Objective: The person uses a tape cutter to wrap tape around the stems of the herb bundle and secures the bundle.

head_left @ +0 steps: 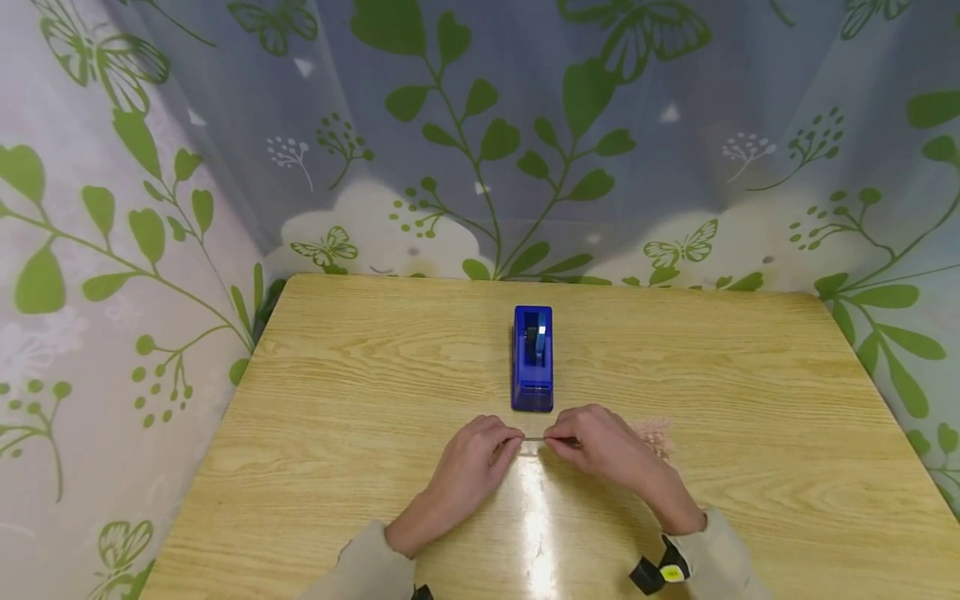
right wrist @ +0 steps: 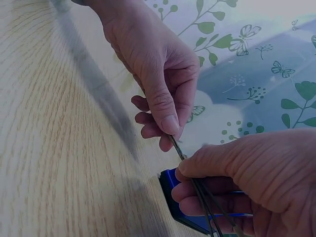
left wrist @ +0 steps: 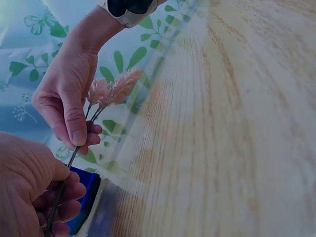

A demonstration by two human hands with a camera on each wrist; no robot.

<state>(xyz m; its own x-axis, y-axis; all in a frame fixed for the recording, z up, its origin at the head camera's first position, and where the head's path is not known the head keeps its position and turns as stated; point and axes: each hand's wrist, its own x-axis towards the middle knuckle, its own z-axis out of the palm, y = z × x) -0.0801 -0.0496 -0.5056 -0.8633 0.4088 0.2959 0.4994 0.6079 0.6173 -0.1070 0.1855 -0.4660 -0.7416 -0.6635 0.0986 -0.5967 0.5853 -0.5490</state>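
Stems (head_left: 533, 439) roughly midway between side edges of table (head_left: 337, 400); left hand (head_left: 471, 454) and right hand (head_left: 602, 450) pinch them. We judge them light, springy; grip here, sparing likely fragile pink heads (head_left: 657, 435).

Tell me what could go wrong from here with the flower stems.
1. The thin dark-green stems, pinched by the left hand and right hand, might bend or slip if pulled unevenly.
2. The fluffy pink flower heads stick out past the right hand and could brush the wood-grain table.
3. The blue plastic tape dispenser stands just ahead of both hands and might get bumped.
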